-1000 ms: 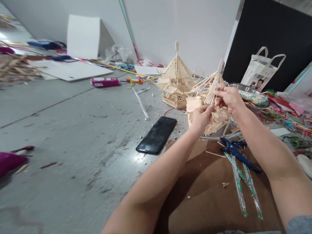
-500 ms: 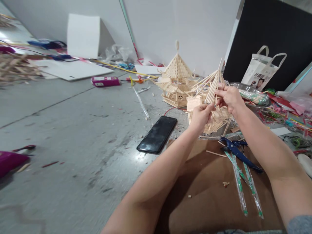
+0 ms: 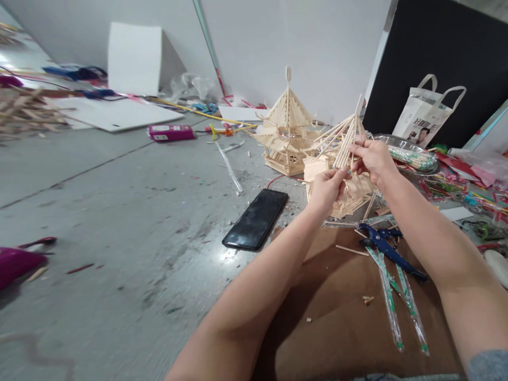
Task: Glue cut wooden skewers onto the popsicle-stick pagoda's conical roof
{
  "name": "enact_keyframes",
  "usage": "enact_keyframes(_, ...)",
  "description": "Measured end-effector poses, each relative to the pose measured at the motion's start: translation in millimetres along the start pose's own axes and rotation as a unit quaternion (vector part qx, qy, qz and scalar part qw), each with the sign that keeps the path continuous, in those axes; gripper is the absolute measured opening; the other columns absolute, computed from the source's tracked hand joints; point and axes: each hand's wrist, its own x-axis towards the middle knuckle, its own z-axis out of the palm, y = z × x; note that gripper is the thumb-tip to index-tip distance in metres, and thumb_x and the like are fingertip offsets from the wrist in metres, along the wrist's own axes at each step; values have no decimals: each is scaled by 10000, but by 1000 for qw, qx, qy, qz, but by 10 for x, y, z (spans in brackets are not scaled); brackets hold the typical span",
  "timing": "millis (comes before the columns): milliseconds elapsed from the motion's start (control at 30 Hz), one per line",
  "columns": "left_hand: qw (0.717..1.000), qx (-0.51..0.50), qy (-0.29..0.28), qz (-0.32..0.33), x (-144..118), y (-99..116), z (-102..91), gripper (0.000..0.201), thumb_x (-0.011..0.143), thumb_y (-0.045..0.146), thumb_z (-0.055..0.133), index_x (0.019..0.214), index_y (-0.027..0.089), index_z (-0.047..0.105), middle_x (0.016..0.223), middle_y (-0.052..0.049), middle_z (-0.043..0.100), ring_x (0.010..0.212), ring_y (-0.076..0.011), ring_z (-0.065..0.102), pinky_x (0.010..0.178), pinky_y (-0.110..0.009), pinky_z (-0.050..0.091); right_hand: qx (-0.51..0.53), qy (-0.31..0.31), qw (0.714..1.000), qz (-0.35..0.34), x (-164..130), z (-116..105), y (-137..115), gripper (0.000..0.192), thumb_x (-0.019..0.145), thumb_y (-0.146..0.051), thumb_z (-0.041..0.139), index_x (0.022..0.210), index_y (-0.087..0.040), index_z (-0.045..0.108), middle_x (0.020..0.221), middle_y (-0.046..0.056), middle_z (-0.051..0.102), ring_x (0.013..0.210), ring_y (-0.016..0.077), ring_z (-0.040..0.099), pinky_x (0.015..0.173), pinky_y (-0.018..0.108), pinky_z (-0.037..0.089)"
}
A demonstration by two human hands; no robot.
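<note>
A small cone-shaped roof of thin wooden sticks (image 3: 346,138) is held up between my two hands. My left hand (image 3: 328,188) pinches its lower edge near the stick ends. On its right side, the fingers of my right hand (image 3: 372,159) are closed round the sticks. Below and behind my hands lies a larger stick-built base (image 3: 359,193), partly covered by them. Just left of it stands a pagoda model of the same sticks (image 3: 289,114), with a pointed roof and a knob on top.
A black phone (image 3: 256,219) lies on the grey floor. Blue cutters (image 3: 391,254) and wrapped sticks (image 3: 391,307) rest on the brown board (image 3: 329,344). At the right are a metal tray (image 3: 432,165), a paper bag (image 3: 423,116) and scattered wrappers. A purple box (image 3: 171,132) sits farther left.
</note>
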Motion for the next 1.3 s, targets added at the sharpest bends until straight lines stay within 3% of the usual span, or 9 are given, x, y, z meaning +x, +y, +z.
enact_keyframes(400,999,-44,-16,5,-25,20,-8,58,604,202,521,597,145,518,368,66,400,291,-35,297,310,-180,191,10,0,1000,-10,-8,2,-2,133,780,-112,529,650,-132,511,445,-55,505,281,59,466,262,156,294)
enact_keyframes(633,998,-64,-2,-12,-38,42,-11,100,614,229,535,640,133,543,379,62,413,309,-39,306,309,-179,196,2,-3,1000,-9,-2,-1,0,147,789,-126,529,645,-142,501,420,-65,487,280,55,464,265,146,290)
enact_keyframes(1300,996,-72,-41,-25,-25,42,-46,237,640,350,635,669,127,561,388,71,414,287,-23,305,320,-185,174,1,-5,1000,-9,8,-7,19,126,778,-144,549,658,-142,512,397,-65,485,286,61,471,275,144,316)
